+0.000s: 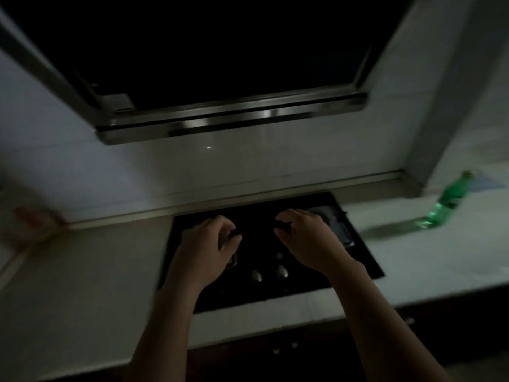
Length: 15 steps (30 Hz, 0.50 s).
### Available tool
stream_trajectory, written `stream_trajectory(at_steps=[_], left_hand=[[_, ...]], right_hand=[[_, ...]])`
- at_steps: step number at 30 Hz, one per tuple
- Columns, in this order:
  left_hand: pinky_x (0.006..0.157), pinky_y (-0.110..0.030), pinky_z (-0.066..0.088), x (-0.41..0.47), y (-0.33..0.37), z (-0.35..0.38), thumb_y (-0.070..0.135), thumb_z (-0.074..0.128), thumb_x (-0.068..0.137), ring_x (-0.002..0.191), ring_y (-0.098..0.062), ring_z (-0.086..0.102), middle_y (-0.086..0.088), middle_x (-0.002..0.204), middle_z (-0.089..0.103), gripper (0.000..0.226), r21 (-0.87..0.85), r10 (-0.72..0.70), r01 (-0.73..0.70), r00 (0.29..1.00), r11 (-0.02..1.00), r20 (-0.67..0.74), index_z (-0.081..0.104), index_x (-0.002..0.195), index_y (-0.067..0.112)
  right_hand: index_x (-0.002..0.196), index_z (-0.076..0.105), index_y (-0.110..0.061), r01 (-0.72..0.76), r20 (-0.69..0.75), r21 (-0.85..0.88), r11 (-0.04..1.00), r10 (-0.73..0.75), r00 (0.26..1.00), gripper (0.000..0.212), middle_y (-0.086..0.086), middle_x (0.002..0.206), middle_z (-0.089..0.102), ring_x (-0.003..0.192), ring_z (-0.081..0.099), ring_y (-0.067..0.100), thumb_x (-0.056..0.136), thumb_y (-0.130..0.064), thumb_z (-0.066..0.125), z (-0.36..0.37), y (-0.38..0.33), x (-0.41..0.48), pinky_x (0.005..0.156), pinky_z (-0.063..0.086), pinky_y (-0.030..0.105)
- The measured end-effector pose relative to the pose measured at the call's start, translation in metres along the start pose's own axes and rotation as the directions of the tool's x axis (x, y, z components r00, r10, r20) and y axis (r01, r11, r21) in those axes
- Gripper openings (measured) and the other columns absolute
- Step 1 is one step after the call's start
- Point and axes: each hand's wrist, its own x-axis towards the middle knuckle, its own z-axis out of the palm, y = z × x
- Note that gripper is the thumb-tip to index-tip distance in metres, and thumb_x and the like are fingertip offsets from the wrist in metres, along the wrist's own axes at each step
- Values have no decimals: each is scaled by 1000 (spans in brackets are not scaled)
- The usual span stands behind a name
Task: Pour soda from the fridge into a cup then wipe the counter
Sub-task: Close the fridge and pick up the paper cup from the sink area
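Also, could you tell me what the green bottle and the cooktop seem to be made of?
Green bottle: probably translucent plastic; light glows through it, though blur leaves glass possible. Cooktop: likely glossy black glass; its flat dark surface looks smooth.

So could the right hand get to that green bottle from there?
Probably yes: the right hand hovers over the stovetop, and nothing stands between it and the green bottle on the counter.

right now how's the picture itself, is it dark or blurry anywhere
Head view: dim and underexposed throughout; motion blur smears the green bottle at the right; glare streaks the metal edge of the range hood; left hand and right hand over the black cooktop read soft; wide-angle distortion curves the counter.
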Motion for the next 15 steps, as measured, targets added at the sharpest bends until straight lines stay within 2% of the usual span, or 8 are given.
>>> stream_trajectory(at_steps=[5,7,10,15], left_hand=[[79,-33,51,25,40,47,46,58,90,97,-11,54,15,101,57,19,-45,223,-218,965,975,141,59,103,33],[79,-33,50,30,63,67,47,57,90,99,-15,54,11,104,59,21,-36,300,-300,930,953,212,59,103,30],[79,-34,51,37,101,93,46,58,89,98,-19,57,8,103,61,22,-74,385,-379,889,922,248,60,101,28],[84,-39,50,29,162,130,47,59,89,96,-22,58,4,101,61,24,-86,503,-505,801,859,324,61,101,27]], right_hand=[[113,64,-23,-254,-151,-56,966,243,958,27,1,110,66,96,64,24,92,-39,56,-34,32,-54,75,53,37],[112,63,-26,-369,-217,-63,927,348,912,28,0,109,67,95,64,24,91,-42,55,-48,45,-84,75,53,37],[118,62,-26,-512,-296,-59,857,475,829,30,-2,114,67,102,64,21,92,-39,60,-68,67,-127,83,53,38],[125,60,-24,-650,-351,-13,760,605,714,36,-3,120,65,107,62,18,92,-39,62,-98,106,-183,87,52,35]])
